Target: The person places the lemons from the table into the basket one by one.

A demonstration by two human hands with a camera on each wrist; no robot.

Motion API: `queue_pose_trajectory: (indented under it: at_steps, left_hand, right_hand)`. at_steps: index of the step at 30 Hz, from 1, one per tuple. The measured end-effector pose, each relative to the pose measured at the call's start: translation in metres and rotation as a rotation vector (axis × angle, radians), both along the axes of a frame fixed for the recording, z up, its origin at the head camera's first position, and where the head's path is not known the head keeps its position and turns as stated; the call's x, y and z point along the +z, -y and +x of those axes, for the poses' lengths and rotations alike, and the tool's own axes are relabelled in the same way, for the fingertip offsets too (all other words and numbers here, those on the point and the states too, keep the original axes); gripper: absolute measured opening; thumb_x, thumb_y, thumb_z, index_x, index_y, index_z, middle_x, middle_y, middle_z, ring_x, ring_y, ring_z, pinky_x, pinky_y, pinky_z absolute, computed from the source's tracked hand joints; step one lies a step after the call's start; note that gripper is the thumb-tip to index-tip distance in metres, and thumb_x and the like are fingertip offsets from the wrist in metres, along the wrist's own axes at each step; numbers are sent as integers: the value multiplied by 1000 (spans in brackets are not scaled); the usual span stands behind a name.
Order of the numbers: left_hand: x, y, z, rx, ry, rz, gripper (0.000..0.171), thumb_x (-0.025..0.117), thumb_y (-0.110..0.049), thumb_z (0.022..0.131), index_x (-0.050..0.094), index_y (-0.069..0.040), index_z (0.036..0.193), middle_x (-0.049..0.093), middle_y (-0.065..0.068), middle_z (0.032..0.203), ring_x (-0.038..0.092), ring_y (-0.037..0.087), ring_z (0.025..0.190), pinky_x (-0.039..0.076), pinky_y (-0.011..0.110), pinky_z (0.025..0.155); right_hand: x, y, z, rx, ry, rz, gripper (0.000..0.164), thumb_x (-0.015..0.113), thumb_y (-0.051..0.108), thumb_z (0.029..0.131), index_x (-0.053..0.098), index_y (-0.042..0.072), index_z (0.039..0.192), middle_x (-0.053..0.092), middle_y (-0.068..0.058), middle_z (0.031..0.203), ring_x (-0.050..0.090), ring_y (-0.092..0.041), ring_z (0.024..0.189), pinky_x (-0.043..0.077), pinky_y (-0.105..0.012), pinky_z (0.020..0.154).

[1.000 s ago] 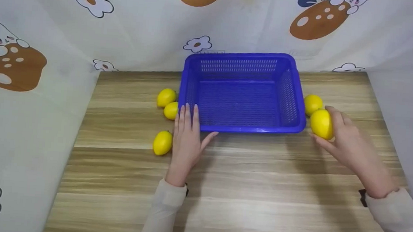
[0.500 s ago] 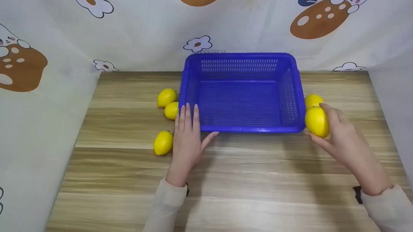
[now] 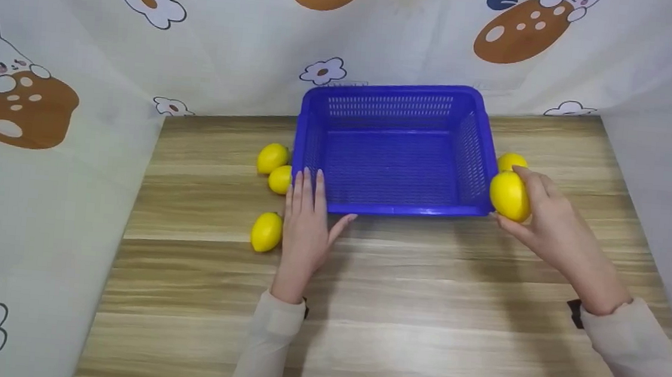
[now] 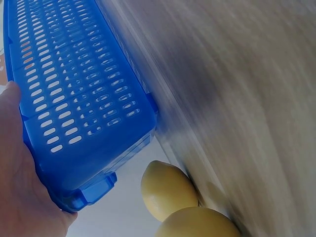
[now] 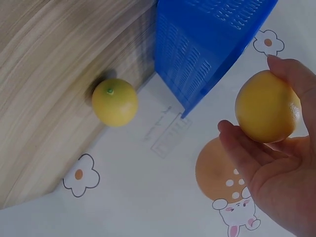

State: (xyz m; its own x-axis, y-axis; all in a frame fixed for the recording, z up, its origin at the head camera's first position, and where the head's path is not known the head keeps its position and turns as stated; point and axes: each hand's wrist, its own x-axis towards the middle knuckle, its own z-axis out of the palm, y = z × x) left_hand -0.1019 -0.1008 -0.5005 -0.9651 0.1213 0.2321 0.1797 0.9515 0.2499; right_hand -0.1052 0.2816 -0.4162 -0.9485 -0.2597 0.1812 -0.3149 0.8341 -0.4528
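Observation:
A blue plastic basket [image 3: 392,163] with slotted walls stands at the back of the wooden table. My left hand [image 3: 305,225] rests with straight fingers on its near left corner and rim. Beside the basket's right rim, my right hand [image 3: 555,227] holds a yellow lemon [image 3: 510,196] between thumb and fingers. The right wrist view shows this lemon [image 5: 266,106] raised off the table, apart from the basket's wall [image 5: 185,59]. Partly hidden behind it in the head view, another lemon [image 3: 512,161] lies on the table.
Left of the basket lie a rear lemon [image 3: 272,159], a second lemon [image 3: 279,180] against its side, and a nearer lemon [image 3: 266,232] beside my left hand. A printed white cloth [image 3: 234,31] rises behind the table [image 3: 410,314] and along its sides.
My right hand has moved a little left with its lemon, up to the basket's right rim, covering more of the lemon behind. The left hand has stayed on the basket.

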Motion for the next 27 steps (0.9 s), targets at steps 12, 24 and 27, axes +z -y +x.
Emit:
queue_pose_trajectory:
  at_steps: [12,24,27]
  left_hand:
    - [1,0,1,1,-6,3,99,57,-63,101,23,4,165,23,32,170,23,42,160,16,52,133]
    - [1,-1,1,-2,3,32,98,58,-62,101,23,4,165,21,32,170,22,42,160,14,52,133]
    - [0,-1,1,1,7,32,99,58,-63,101,23,4,165,21,31,170,22,42,160,14,51,133]
  right_hand:
    - [0,10,-4,31,-77,-26,80,91,11,83,46,-14,145,51,-37,142,62,-57,116,58,-67,89]
    - [-3,16,-8,56,-111,-55,77,91,16,84,50,-7,145,56,-33,140,63,-53,118,58,-66,92]
    - [-3,17,-8,53,-100,-46,77,90,19,85,50,-7,146,55,-34,141,64,-53,117,59,-67,90]
